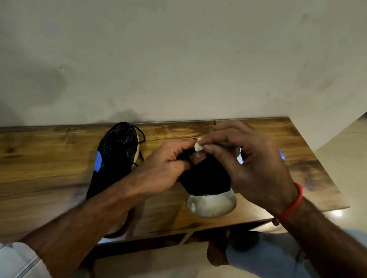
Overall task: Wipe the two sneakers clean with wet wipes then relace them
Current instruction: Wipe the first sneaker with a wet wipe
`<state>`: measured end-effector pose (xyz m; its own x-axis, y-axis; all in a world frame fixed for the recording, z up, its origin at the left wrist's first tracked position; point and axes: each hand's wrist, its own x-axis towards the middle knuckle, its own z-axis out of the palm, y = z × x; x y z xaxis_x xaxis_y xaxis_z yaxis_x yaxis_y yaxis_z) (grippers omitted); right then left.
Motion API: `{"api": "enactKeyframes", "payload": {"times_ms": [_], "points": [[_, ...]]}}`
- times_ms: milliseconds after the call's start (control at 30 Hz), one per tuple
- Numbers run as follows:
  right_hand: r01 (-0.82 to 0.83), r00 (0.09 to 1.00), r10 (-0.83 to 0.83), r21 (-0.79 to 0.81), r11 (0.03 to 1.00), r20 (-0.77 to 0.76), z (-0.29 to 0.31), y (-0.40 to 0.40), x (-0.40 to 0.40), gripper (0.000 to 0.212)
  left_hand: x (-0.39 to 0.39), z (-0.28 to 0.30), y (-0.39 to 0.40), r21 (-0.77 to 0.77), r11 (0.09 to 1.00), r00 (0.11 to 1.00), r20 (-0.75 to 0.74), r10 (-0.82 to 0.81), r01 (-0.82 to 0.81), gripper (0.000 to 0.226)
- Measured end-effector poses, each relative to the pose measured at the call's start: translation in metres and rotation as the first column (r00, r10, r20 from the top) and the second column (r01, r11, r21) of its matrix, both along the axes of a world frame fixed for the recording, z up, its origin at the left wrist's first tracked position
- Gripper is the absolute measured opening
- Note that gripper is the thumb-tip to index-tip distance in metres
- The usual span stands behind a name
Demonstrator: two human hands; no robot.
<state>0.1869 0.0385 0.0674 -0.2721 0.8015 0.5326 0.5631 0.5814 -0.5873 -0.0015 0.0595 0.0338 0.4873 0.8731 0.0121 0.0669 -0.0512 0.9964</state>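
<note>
In the head view, the one view there is, two black sneakers rest on a wooden surface [199, 128] against a pale wall. The nearer sneaker [208, 181] sits at centre frame with its pale toe cap pointing toward the bottom of the frame, so its long axis runs from the lower edge up toward the wall, and both hands meet over its throat, just above the middle. The left hand [165, 166] comes in from the lower left, fingers curled round the upper edge of the shoe's opening and holding it steady. The right hand [244, 157] comes in from the lower right, thumb and forefinger pinching a small white wad [198, 146], probably a bit of wet wipe, directly above the left thumb; a thin dark lace end shows beside it, though whether it is also pinched cannot be told. The other sneaker [116, 155] lies left of centre, parallel, a loose lace [141, 134] trailing at its far end, nearer the left forearm.
</note>
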Motion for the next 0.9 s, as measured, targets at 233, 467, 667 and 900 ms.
{"api": "enactKeyframes", "payload": {"times_ms": [233, 467, 667, 900], "points": [[0.008, 0.996, -0.005, 0.034, 0.999, -0.085, -0.007, 0.0, -0.002, 0.012, -0.007, 0.005, 0.002, -0.024, 0.991, 0.987, 0.089, 0.13, -0.129, 0.034], [0.025, 0.969, -0.042, -0.074, 0.997, -0.243, -0.021, -0.006, -0.015, 0.011, -0.014, 0.003, 0.007, -0.101, 0.96, 0.931, 0.236, 0.278, -0.261, 0.026], [-0.118, 0.991, 0.122, 0.071, 0.99, -0.062, -0.028, -0.008, -0.018, 0.013, -0.022, 0.0, 0.006, -0.213, 0.923, 0.876, 0.303, 0.374, -0.32, 0.031], [-0.064, 0.967, 0.046, -0.064, 0.996, -0.25, -0.041, -0.01, -0.03, 0.013, -0.027, -0.003, 0.004, -0.331, 0.82, 0.787, 0.267, 0.556, -0.467, 0.031]]}}
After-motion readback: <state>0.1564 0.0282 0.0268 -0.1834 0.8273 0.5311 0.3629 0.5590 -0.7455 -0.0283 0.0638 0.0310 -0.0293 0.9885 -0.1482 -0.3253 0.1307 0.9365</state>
